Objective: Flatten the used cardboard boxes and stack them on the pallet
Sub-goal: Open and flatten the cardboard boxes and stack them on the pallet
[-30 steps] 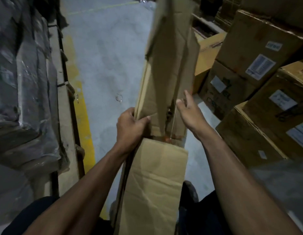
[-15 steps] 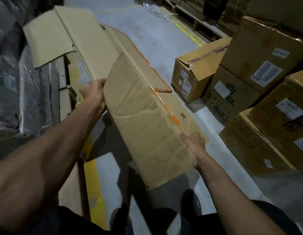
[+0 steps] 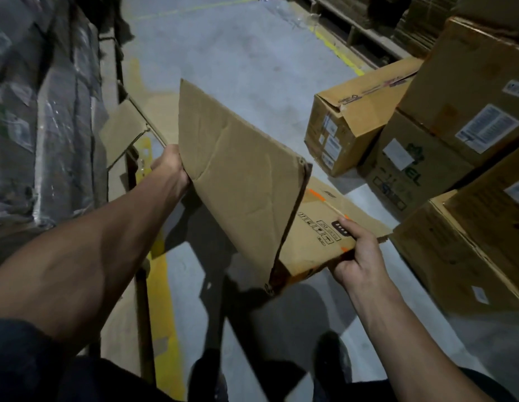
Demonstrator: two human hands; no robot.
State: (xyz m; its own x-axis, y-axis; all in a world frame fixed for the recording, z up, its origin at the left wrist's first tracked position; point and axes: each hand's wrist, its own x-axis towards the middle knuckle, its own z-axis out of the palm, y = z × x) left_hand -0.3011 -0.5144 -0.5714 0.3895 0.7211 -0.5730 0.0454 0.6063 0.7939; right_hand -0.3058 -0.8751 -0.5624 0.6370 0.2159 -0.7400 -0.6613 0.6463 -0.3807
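Note:
A flattened brown cardboard box (image 3: pixel 240 175) with orange tape marks hangs in front of me above the floor. Its near flap stands up, folded along a crease. My left hand (image 3: pixel 169 166) grips the box's left edge, fingers hidden behind the cardboard. At the printed right end, my right hand (image 3: pixel 359 253) holds the edge with the thumb on top. Another flap (image 3: pixel 123 132) of the box lies low at the left, against the wrapped goods. No pallet shows plainly.
Shrink-wrapped goods (image 3: pixel 40 117) line the left side behind a yellow floor stripe (image 3: pixel 162 288). Stacked full cartons (image 3: pixel 461 117) stand at the right, with an opened carton (image 3: pixel 351 117) on the floor. Grey concrete floor (image 3: pixel 238 53) stretches ahead. My feet (image 3: pixel 330 361) are below.
The box has swung from upright down to the left and lowered. Its near flap has folded upward, and my right hand has shifted to the printed end.

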